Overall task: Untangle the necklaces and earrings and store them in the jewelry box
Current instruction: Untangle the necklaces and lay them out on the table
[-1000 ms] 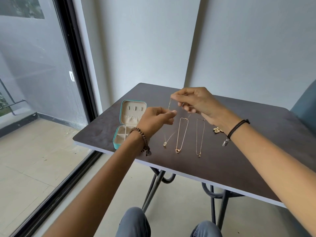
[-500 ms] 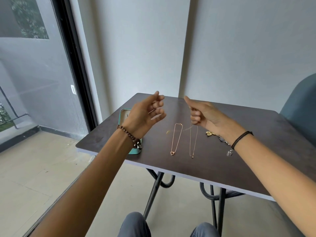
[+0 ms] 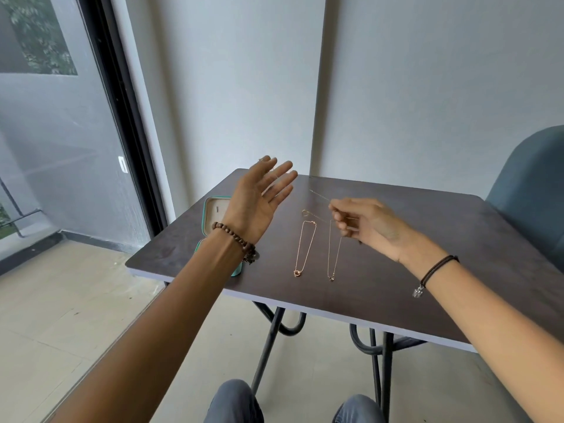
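One necklace (image 3: 319, 196), pinched by both hands a second ago, is now clamped by fingers of the right hand (image 3: 363, 224), those of the left hand (image 3: 256, 203) being spread; it is judged untangled.

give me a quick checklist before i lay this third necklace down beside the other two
1. Grip: the right hand pinches the held necklace between its fingers: ok.
2. Left hand free of the chain: it is open with the fingers spread, but the chain is too fine to tell if it lies across them: cannot tell.
3. Held necklace free of knots: cannot tell.
4. Left necklace and right necklace lie straight and apart on the table: ok.
5. Jewelry box lid up: ok.
6. Box compartments free: hidden behind the left wrist: cannot tell.
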Tool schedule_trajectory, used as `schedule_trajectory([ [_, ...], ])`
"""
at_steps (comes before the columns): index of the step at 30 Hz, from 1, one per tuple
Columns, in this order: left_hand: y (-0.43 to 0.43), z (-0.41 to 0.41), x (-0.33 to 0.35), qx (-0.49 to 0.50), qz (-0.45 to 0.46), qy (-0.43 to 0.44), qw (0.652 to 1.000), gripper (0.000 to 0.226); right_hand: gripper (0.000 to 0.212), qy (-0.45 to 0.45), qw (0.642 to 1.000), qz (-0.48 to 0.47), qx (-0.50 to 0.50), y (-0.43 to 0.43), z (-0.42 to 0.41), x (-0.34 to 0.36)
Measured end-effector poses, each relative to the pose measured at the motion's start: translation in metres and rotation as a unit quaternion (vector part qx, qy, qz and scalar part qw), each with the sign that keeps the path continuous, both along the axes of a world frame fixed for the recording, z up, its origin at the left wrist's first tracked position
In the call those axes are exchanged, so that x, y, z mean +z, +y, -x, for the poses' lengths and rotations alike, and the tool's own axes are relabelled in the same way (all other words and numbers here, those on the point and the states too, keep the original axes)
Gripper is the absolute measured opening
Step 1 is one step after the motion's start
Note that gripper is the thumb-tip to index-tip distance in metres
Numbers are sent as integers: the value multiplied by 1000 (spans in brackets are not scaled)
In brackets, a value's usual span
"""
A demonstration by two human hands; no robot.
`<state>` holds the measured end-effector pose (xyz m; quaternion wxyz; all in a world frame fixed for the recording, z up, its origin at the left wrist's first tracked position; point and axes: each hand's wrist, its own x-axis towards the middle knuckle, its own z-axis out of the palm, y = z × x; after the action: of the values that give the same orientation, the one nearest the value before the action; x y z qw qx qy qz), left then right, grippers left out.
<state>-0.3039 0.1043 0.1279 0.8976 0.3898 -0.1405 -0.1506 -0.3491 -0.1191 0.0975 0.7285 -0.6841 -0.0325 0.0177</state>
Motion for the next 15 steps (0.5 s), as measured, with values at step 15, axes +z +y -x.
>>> schedule_trajectory([
  [15, -38, 20, 1, -29, -338, -166, 926, 50, 19, -166, 952, 252, -50, 17, 11, 38],
])
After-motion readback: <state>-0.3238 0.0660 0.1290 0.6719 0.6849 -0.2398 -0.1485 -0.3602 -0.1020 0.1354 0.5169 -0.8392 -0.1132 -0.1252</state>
